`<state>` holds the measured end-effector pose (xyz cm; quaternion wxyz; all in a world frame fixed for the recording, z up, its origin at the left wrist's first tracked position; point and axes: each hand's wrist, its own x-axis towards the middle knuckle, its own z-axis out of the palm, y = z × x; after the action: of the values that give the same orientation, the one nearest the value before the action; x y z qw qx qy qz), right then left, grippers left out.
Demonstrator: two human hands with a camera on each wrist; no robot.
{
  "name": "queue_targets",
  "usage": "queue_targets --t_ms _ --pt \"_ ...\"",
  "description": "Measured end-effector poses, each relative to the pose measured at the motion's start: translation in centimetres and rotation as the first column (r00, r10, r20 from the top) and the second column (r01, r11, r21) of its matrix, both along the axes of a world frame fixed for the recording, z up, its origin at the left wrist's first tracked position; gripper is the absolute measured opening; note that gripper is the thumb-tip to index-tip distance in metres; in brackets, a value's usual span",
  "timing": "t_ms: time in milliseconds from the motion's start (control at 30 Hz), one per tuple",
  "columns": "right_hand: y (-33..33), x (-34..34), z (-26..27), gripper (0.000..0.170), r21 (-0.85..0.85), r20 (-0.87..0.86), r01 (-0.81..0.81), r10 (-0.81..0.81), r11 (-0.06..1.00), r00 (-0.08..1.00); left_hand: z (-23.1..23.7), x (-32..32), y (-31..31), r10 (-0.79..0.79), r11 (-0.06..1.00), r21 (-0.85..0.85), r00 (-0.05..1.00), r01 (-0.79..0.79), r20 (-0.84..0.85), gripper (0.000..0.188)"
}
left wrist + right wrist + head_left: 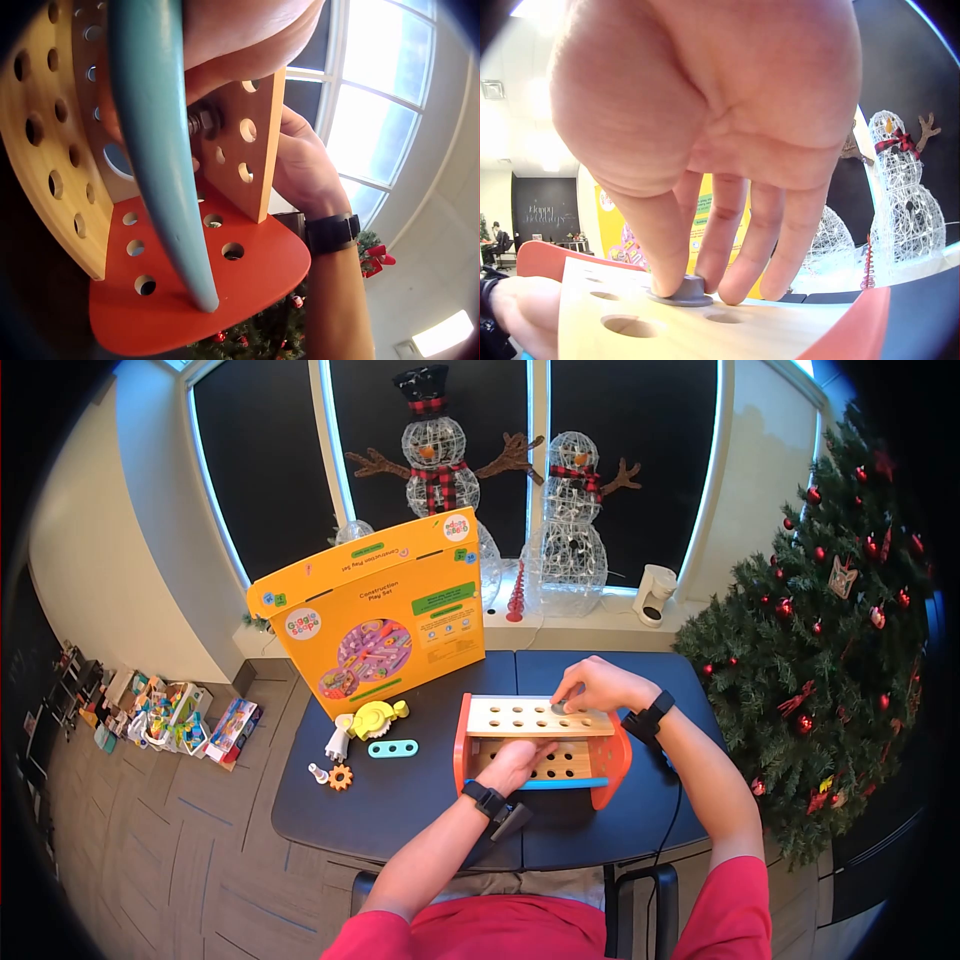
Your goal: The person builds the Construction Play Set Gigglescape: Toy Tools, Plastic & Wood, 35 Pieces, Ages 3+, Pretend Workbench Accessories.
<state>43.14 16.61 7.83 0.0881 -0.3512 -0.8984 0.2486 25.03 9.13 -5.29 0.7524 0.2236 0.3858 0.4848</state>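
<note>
A wooden toy bench with red ends (462, 748) and a perforated top panel (490, 715) stands before the person. The right hand (605, 685) reaches over the panel; its thumb and a finger pinch a round grey piece (681, 291) lying on the surface. The left hand (515, 760) reaches in below the top panel, behind the blue bar (150, 150). A grey threaded bolt (196, 121) with a hexagonal part shows at the panel's underside, close to the left fingers. The bar hides part of those fingers, so their hold is unclear.
Left of the bench lie a turquoise strip (393, 749), an orange gear (341, 777), a small grey-white piece (318, 773) and a yellow-green piece (375, 718). A large yellow box (400, 610) stands behind them. A decorated tree (820, 630) is at the right.
</note>
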Motion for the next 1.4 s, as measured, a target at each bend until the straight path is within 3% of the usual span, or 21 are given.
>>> queue_targets --t_ms 133,267,333,767,1167,1400 --pt "0.1 0.0 -0.1 0.028 0.008 -0.003 -0.016 0.016 1.0 1.0 -0.4 0.1 0.5 -0.183 0.983 0.021 0.982 0.184 -0.043 0.034" --pt "0.0 0.0 0.0 0.028 0.009 -0.006 -0.016 0.016 1.0 1.0 -0.3 0.3 0.5 -0.216 0.976 0.033 0.976 0.217 -0.038 0.035" --pt "0.0 0.0 0.0 0.029 0.002 0.0 -0.008 0.008 1.0 1.0 -0.5 0.3 0.5 -0.198 0.976 0.085 0.98 0.198 -0.013 0.035" --pt "-0.1 0.0 0.2 0.028 0.001 0.002 -0.01 0.01 1.0 1.0 -0.4 0.4 0.3 0.003 0.999 0.033 0.999 -0.005 0.054 0.035" --pt "0.0 0.0 0.1 0.029 0.009 0.014 -0.007 0.006 1.0 1.0 -0.3 0.5 0.2 0.12 0.993 0.027 0.992 -0.119 -0.046 0.031" --pt "0.2 0.1 -0.2 0.029 -0.004 -0.002 -0.005 0.005 1.0 1.0 1.1 0.6 -0.2 -0.142 0.989 0.026 0.98 0.147 -0.139 0.037"
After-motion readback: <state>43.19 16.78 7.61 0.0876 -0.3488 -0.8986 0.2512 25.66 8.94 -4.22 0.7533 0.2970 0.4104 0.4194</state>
